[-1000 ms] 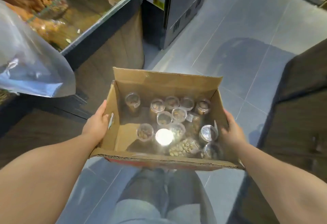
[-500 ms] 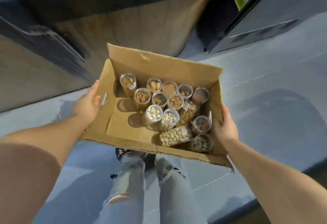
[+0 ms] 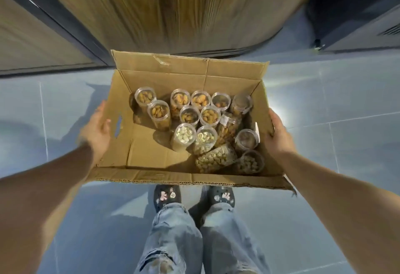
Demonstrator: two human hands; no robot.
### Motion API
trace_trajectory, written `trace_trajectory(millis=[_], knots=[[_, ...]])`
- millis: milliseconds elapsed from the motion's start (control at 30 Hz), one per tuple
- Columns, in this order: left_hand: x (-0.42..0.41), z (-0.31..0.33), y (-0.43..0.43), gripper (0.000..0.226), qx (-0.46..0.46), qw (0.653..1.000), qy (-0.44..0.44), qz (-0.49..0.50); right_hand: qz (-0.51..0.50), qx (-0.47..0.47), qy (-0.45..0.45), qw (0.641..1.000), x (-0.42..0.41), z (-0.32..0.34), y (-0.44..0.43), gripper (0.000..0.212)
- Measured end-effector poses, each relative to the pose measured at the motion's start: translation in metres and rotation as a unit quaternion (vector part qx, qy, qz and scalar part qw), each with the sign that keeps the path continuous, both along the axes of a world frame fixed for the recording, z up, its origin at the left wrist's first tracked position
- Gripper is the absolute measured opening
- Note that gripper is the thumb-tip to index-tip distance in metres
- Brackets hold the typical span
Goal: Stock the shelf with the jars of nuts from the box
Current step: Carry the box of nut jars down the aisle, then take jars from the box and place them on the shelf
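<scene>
An open cardboard box (image 3: pixel 147 154) hangs low over the floor between my hands, just ahead of my feet. Several clear plastic jars of nuts fill its back and right part. Most stand upright, such as a jar of brown nuts (image 3: pixel 159 112) and a jar of pale nuts (image 3: pixel 185 135). One jar of pale nuts (image 3: pixel 216 161) lies on its side near the front. My left hand (image 3: pixel 95 128) presses flat against the left wall beside the handle hole. My right hand (image 3: pixel 279 137) grips the right wall, thumb along its rim, fingers hidden behind the cardboard.
A wooden counter base (image 3: pixel 173 9) rises directly behind the box. A dark cabinet (image 3: pixel 357 13) stands at the back right. Grey floor tiles (image 3: pixel 324 111) spread on both sides. My shoes (image 3: pixel 166 195) stand just behind the box's near edge.
The view has tipped downward and turned toward the counter base; the shelf with bags has left the view. The box has come down closer to the floor, still carried between both hands.
</scene>
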State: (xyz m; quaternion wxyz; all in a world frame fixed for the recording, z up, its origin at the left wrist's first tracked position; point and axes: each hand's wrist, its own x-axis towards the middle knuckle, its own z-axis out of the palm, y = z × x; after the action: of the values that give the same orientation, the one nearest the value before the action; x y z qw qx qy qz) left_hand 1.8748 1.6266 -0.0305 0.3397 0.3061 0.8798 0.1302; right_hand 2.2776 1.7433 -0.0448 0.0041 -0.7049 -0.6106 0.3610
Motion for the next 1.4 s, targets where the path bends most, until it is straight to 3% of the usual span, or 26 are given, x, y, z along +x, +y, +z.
trace_trajectory(millis=[133,267,500,633,733,833,933,1033,1133,1233,1400], knots=[[-0.003,-0.047,0.003,0.052,0.045,0.999,-0.016,0.021,0.025,0.010,-0.029,0.999,-0.008,-0.042,0.017,0.060],[0.002,-0.063,0.005,0.053,0.059,0.996,0.067,0.009,0.018,0.022,-0.037,0.999,-0.010,-0.054,0.032,0.066],[0.013,-0.082,0.021,0.058,-0.013,0.999,0.050,0.005,0.045,0.057,-0.058,0.996,-0.011,-0.068,0.069,0.063],[0.025,-0.091,0.020,0.067,-0.028,0.998,0.049,0.014,0.002,0.069,-0.071,0.995,-0.005,-0.079,0.062,0.062],[0.038,-0.090,0.021,0.069,0.023,0.981,0.167,-0.095,0.046,0.149,-0.087,0.984,-0.013,-0.075,0.055,0.062],[0.069,-0.085,0.036,0.067,0.052,0.957,0.136,-0.249,0.155,0.201,-0.069,0.965,-0.042,-0.065,0.047,0.051],[0.108,-0.099,0.054,0.073,-0.001,0.951,0.035,-0.308,0.228,0.069,-0.074,0.968,-0.075,-0.071,0.034,0.051],[0.132,-0.127,0.068,0.081,-0.057,0.948,0.047,-0.309,0.249,-0.032,-0.111,0.962,-0.096,-0.095,0.024,0.072],[0.146,-0.151,0.077,0.083,-0.055,0.944,0.080,-0.317,0.271,-0.045,-0.137,0.952,-0.110,-0.118,0.025,0.087],[0.148,-0.167,0.082,0.073,-0.006,0.945,0.122,-0.302,0.282,-0.025,-0.153,0.947,-0.117,-0.137,0.025,0.084],[0.137,-0.153,0.076,0.070,0.011,0.973,0.062,-0.222,0.253,-0.025,-0.127,0.959,-0.116,-0.125,0.015,0.078]])
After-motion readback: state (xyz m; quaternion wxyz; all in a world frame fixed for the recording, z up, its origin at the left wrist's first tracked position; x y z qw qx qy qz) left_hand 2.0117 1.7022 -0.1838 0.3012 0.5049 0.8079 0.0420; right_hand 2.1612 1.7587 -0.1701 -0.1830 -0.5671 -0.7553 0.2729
